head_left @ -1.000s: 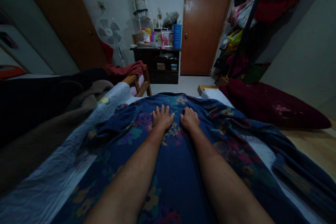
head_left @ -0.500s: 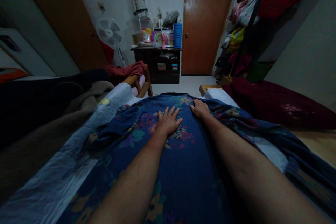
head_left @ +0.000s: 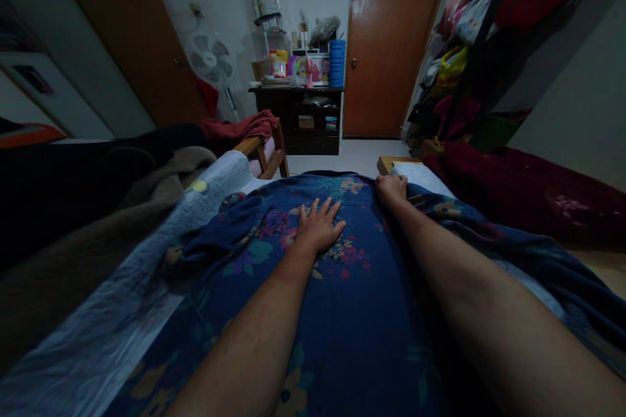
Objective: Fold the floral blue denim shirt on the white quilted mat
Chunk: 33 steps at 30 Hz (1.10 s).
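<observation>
A dark blue garment [head_left: 352, 313] with a flower print lies spread out with its sleeves to both sides. My left hand [head_left: 319, 227] rests flat on its upper middle, fingers spread. At the garment's upper right edge, near the shoulder, my right hand [head_left: 392, 189] has its fingers curled in on the cloth. Under the garment, a pale blue-white sheet [head_left: 147, 260] shows along the left side.
A brown blanket [head_left: 98, 221] and dark cloth lie at the left. Beyond are a wooden frame [head_left: 278, 153], a fan [head_left: 212, 60], a dark cabinet [head_left: 313, 140] and a wooden door [head_left: 386, 45]. A maroon cloth [head_left: 528, 195] lies at the right.
My right hand has moved right to the garment's shoulder edge, and its fingers have closed on the cloth. The left hand stays flat on the garment. The view has shifted slightly.
</observation>
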{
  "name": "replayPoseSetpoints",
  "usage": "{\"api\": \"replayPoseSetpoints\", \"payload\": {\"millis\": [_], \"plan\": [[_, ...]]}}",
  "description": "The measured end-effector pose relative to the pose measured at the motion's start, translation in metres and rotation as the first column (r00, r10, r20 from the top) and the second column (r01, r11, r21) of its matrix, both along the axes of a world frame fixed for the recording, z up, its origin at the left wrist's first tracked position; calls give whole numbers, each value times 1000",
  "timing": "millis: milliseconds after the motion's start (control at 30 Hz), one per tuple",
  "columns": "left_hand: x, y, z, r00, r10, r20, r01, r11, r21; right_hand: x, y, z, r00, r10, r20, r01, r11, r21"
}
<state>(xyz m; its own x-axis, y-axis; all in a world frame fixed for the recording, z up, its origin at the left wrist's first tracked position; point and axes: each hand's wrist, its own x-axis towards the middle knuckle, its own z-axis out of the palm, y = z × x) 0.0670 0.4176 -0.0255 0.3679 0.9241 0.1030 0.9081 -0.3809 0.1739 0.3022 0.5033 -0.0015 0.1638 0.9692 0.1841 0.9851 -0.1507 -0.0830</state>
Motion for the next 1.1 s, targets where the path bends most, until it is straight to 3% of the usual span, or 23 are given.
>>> {"api": "replayPoseSetpoints", "payload": {"millis": [200,300,433,567,667,867,1100], "plan": [[0,-1,1,1000,-19,-9,19,1000,18,10,13,10,995,-84,-50,83,996,-26],[1,-2,3,1000,-19,-13,19,1000,2,5,10,4,996,-89,-27,90,994,61],[1,-2,4,1000,-26,-8,26,1000,3,-18,-4,-6,1000,13,20,-16,986,168],[1,-1,2,1000,-25,2,25,1000,4,-45,-14,-13,982,184,-32,-180,979,99],[1,-1,0,1000,-30,1,30,1000,4,-53,-14,-19,967,229,-116,-226,973,32],[-1,-4,1,1000,-28,-13,28,1000,2,-35,-4,-28,973,163,-162,-181,978,-105],[-3,-7,2,999,1,-32,-1,1000,-24,-7,5,-23,976,168,-137,-186,973,-134]]}}
